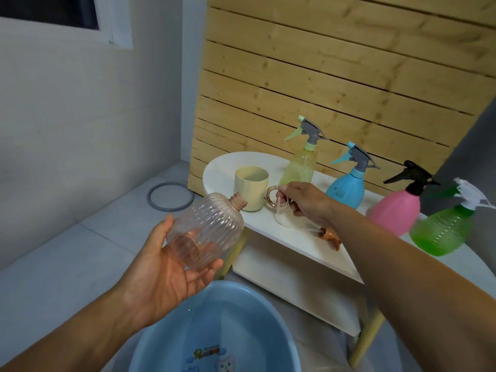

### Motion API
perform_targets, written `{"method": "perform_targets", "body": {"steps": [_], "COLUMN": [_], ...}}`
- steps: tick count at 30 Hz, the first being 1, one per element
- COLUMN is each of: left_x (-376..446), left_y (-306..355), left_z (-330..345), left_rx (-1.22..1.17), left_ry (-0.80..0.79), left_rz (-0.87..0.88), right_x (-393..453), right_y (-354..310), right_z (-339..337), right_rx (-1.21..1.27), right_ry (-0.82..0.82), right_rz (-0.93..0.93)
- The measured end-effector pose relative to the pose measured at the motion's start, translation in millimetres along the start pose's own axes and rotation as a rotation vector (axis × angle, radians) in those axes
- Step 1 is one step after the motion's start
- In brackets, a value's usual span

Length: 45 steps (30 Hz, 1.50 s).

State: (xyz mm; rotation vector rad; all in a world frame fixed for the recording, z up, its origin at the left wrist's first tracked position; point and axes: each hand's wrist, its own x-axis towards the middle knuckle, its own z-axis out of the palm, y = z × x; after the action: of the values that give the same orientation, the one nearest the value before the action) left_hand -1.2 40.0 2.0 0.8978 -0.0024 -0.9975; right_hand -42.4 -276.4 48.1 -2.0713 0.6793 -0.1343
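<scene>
My left hand (166, 277) holds a clear pinkish ribbed bottle (204, 232) from below, tilted, its open threaded neck pointing towards a cream mug (251, 189). The mug stands on a white table (295, 237). My right hand (308, 202) reaches across the table, thumb and forefinger curled at the mug's gold ring handle (271, 202). An orange spray head (331, 234) lies on the table under my right forearm. Its thin tube curves up to end beside those fingers.
A yellow-green spray bottle (299, 167), a blue one (346, 189), a pink one (394, 213) and a green one (442, 232) stand along the table's back. A blue basin (214, 318) holding water sits below. A wooden slat panel (322, 76) stands behind; a grey ring (170, 196) lies on the floor.
</scene>
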Motion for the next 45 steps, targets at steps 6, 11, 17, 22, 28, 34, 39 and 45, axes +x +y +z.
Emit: {"method": "perform_targets", "body": {"steps": [6, 11, 17, 22, 28, 34, 39, 45], "left_x": [-7, -21, -36, -43, -49, -40, -26, -11], "left_y": [6, 11, -2, -40, -96, -123, -142, -160], "left_z": [-5, -17, -28, -58, -110, -121, -133, -142], "left_rx": [-0.004, 0.001, -0.092, -0.087, -0.131, -0.098, -0.073, 0.061], "left_ry": [0.009, -0.002, 0.012, 0.083, 0.201, 0.221, 0.153, 0.032], "left_rz": [0.029, 0.049, 0.064, 0.020, -0.052, -0.122, -0.180, -0.278], "right_x": [-24, -62, -107, -134, -167, -166, -160, -154], "right_y": [-49, -78, -60, -12, 57, 125, 170, 204], "right_z": [-20, -27, 4, 45, 106, 155, 179, 191], "right_rx": [0.104, 0.227, 0.384, 0.234, 0.218, 0.112, -0.012, -0.336], "right_ry": [0.081, 0.098, 0.145, 0.243, 0.100, 0.013, -0.061, -0.039], "right_rz": [-0.182, -0.232, -0.156, -0.073, 0.043, 0.226, 0.353, 0.361]}}
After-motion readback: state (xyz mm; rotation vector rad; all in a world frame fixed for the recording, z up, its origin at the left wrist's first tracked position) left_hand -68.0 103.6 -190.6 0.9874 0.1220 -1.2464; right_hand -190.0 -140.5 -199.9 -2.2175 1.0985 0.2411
